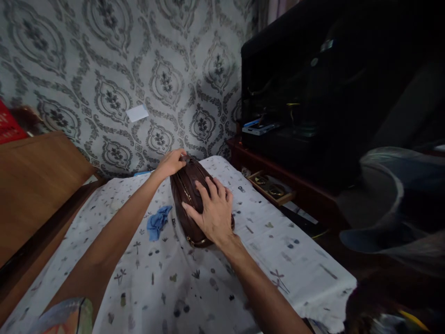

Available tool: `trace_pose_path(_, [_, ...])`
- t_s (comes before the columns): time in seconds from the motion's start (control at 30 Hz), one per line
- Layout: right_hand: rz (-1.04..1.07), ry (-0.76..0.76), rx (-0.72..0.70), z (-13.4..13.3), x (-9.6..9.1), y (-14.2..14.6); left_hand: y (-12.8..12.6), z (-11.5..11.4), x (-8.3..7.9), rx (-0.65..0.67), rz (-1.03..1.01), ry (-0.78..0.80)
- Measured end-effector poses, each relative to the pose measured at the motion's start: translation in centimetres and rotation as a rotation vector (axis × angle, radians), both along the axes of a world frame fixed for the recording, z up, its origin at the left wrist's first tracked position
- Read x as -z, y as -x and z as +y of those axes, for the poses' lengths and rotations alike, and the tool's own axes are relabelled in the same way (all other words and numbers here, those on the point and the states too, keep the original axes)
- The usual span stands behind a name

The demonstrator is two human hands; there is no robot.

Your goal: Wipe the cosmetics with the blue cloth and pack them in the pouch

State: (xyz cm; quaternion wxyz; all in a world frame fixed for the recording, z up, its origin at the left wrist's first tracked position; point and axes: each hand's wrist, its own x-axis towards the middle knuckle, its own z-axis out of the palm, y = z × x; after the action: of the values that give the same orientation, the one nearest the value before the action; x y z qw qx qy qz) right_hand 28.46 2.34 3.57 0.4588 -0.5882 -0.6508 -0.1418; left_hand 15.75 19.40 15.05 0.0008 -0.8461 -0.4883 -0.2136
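Observation:
A dark brown leather bag (187,195) lies on a table covered with a white printed cloth (181,278). My left hand (171,163) is closed at the far end of the bag, pinching what looks like its zipper pull. My right hand (212,209) rests flat on the near side of the bag, fingers spread, pressing it down. A crumpled blue cloth (158,221) lies on the table just left of the bag.
A wooden board (38,181) stands at the left. A dark cabinet (313,93) with a red-brown shelf and a small tray of round items (273,188) is at the right. Patterned wallpaper (139,69) is behind the table.

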Motion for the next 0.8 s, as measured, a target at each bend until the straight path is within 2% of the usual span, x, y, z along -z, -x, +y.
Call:
trace_pose_path(0.17, [0.007,-0.001,-0.014,0.1,0.3,0.0,-1.8,0.9,0.7,0.004,-0.049,0.019])
trace_pose_path(0.37, [0.023,0.015,-0.040,0.1,0.2,0.0,-2.1,1.3,1.5,-0.024,-0.174,0.022])
trace_pose_path(0.47, [0.029,0.000,-0.035,0.1,0.3,0.0,-1.9,0.7,1.9,-0.008,-0.234,0.017])
trace_pose_path(0.63, [0.025,-0.001,-0.028,0.0,0.2,-0.1,-1.6,-1.2,2.4,0.096,-0.288,0.022])
trace_pose_path(0.8, [0.024,0.015,-0.026,0.0,0.1,-0.1,-0.8,-1.3,1.7,0.144,-0.290,0.083])
